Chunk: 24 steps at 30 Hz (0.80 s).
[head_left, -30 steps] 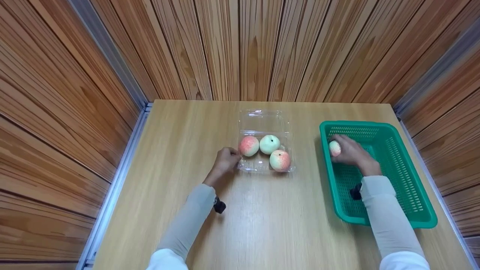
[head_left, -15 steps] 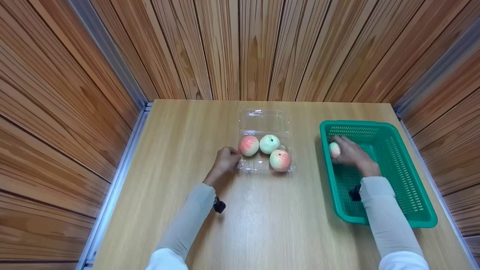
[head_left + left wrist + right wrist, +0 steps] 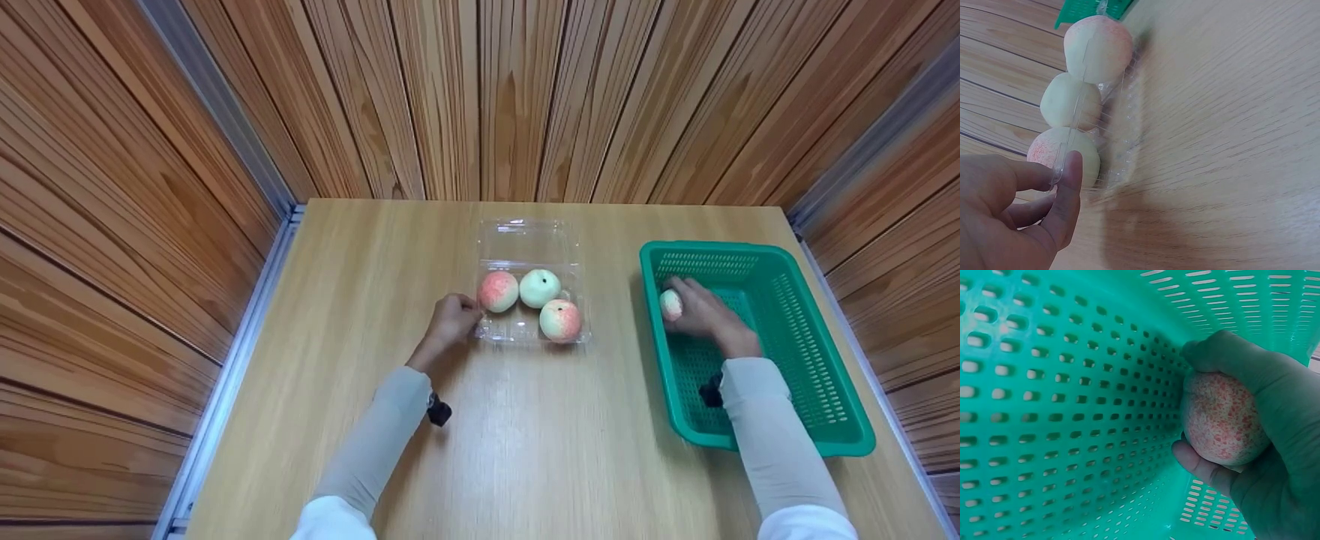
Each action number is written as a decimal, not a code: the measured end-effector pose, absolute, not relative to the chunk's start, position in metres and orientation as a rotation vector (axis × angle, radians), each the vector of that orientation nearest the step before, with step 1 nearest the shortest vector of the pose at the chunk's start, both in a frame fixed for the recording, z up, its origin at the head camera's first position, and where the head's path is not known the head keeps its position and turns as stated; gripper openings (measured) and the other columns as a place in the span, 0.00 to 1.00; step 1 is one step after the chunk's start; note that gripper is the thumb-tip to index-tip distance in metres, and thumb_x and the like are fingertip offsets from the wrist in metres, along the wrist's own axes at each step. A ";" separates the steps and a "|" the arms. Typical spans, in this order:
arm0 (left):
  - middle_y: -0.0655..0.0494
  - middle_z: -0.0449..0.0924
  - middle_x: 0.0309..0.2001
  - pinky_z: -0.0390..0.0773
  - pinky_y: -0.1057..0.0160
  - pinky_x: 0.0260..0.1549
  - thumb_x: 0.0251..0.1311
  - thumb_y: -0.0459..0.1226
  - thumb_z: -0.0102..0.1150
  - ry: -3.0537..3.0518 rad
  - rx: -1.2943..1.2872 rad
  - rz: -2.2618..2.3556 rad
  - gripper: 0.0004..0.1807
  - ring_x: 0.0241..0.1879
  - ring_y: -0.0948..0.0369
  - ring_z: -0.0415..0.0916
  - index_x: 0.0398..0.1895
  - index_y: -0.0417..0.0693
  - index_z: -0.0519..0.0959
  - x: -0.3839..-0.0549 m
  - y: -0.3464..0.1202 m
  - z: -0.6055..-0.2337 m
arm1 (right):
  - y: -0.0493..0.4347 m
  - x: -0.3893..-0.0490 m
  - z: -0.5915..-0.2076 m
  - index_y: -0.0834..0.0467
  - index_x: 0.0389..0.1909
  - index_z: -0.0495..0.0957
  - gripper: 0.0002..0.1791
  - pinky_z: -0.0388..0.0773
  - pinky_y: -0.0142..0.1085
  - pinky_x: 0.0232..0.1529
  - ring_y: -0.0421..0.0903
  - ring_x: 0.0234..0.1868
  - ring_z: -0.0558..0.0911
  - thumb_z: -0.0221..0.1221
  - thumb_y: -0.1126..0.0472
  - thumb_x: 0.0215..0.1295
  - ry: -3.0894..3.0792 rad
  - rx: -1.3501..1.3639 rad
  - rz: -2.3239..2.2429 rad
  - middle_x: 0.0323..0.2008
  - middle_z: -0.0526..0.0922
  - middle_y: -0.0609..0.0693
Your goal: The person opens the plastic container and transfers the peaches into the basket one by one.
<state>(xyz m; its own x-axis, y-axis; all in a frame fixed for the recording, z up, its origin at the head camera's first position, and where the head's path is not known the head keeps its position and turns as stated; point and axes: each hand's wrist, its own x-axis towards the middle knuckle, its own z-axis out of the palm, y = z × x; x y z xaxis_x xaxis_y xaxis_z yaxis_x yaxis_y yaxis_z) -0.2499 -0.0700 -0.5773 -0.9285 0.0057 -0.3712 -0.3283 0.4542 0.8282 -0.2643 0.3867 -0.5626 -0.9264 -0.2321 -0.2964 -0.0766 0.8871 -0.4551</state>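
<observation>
– Okay, so what's each hand up to? I see the right hand [image 3: 703, 310] down in the green basket [image 3: 686, 375], close to its left wall.

– Yep, with a speckled peach [image 3: 1224, 419] in there, thumb and fingers curled round it. The left hand [image 3: 452, 319] is pinching the left edge of the clear plastic container [image 3: 515, 328] on the table [image 3: 517, 450].

– Anything you'd worry about?

– Grip, mostly. The peach looks round and fairly fat for the hand, so a loose hold could let it roll out, and a lift that close to the wall might clip the rim. Also the container looks thin and light. If the left hand tugs, I reckon it could slide or tip and send the red-blushed peach [image 3: 499, 292], the pale peach [image 3: 540, 288] and the front peach [image 3: 560, 321] rolling.

– Fair. Which way does stuff point?

– Held one's basically a ball, so no long axis I'd swear to, and I can't tell where its stem end is. Container's open with the lid [image 3: 529, 241] folded back at the far side, so its long axis runs near to far. Pale one's dark stem spot faces up.
</observation>
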 end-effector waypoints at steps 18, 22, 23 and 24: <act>0.53 0.81 0.34 0.72 0.68 0.20 0.75 0.31 0.58 2.388 -0.272 1.445 0.09 0.26 0.62 0.76 0.51 0.38 0.83 -0.249 -0.070 -0.578 | 0.387 -0.262 -0.565 0.61 0.75 0.63 0.36 0.74 0.67 0.61 0.65 0.57 0.73 0.63 0.51 0.75 2.730 -0.230 -0.631 0.62 0.71 0.66; 0.53 0.80 0.33 0.72 0.69 0.19 0.74 0.31 0.59 2.406 -0.262 1.446 0.10 0.26 0.62 0.75 0.52 0.36 0.83 -0.250 -0.070 -0.578 | 0.387 -0.263 -0.565 0.60 0.74 0.63 0.35 0.75 0.65 0.58 0.64 0.56 0.73 0.63 0.50 0.74 2.731 -0.223 -0.636 0.60 0.71 0.65; 0.53 0.80 0.34 0.72 0.69 0.19 0.74 0.32 0.59 2.408 -0.262 1.447 0.10 0.26 0.62 0.75 0.52 0.37 0.83 -0.250 -0.070 -0.578 | 0.387 -0.263 -0.565 0.60 0.74 0.63 0.35 0.75 0.65 0.58 0.64 0.56 0.73 0.62 0.49 0.75 2.725 -0.221 -0.639 0.60 0.71 0.65; 0.53 0.80 0.34 0.72 0.69 0.19 0.74 0.32 0.59 2.411 -0.262 1.449 0.10 0.26 0.62 0.75 0.52 0.37 0.83 -0.250 -0.070 -0.578 | 0.387 -0.263 -0.565 0.60 0.75 0.62 0.35 0.75 0.65 0.59 0.64 0.56 0.73 0.62 0.49 0.75 2.720 -0.220 -0.642 0.60 0.71 0.65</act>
